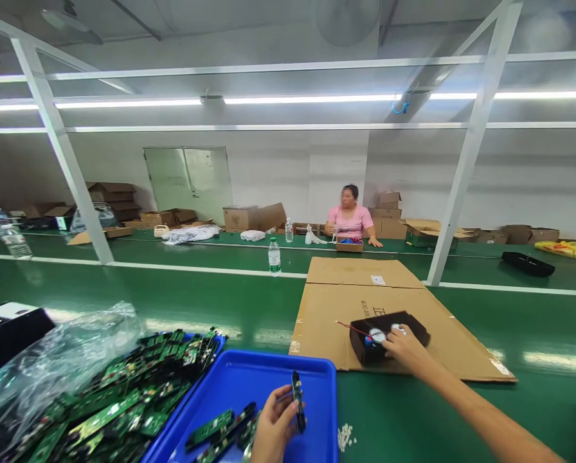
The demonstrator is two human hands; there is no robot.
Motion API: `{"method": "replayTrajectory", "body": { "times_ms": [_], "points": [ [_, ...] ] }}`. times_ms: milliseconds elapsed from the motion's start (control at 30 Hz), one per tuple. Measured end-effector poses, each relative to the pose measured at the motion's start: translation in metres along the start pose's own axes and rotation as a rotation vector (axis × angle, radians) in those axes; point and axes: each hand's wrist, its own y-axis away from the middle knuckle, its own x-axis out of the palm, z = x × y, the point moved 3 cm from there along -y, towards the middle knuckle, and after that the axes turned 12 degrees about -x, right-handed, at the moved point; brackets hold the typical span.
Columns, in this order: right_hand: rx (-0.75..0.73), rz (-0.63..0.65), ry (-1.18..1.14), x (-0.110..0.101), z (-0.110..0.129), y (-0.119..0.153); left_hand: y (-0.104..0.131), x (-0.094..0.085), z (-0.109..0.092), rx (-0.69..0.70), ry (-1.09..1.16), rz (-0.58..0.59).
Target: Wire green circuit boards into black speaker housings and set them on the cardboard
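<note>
In the head view, my left hand is closed around a narrow green circuit board, held upright over the blue tray. More circuit boards lie inside that tray, next to my wrist. My right hand reaches forward with bent fingers gripping a black casing at a white round part. Another white disc, a small blue part and a red wire show on the casing. It rests on flattened cardboard. My right fingertips are partly hidden.
Left of the tray is a heap of circuit boards under clear plastic. Small white pieces lie right of the tray. A water bottle stands beyond. Across the bench sits a person in pink. White posts frame the bench.
</note>
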Motion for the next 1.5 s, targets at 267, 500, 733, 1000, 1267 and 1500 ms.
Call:
{"method": "replayTrajectory", "body": {
  "times_ms": [267, 500, 733, 1000, 1267, 1500],
  "points": [
    [-0.202, -0.095, 0.052, -0.032, 0.107, 0.104, 0.032, 0.014, -0.007, -0.195, 0.191, 0.307],
    [-0.116, -0.235, -0.057, -0.06, 0.156, 0.131, 0.062, 0.031, -0.007, -0.279, 0.212, 0.565],
    [0.122, -0.159, -0.475, -0.109, 0.17, 0.052, 0.078, 0.041, -0.005, -0.277, 0.237, 0.782],
    [0.505, -0.27, -1.245, -0.113, 0.172, 0.024, 0.069, 0.039, 0.003, -0.234, 0.275, 0.531],
    [0.228, -0.346, -0.784, -0.132, 0.177, 0.014, 0.079, 0.039, 0.012, -0.072, 0.177, 0.204],
    [0.093, -0.472, -0.59, -0.127, 0.197, 0.008, 0.091, 0.049, 0.022, -0.335, 0.48, 0.481]
  ]
}}
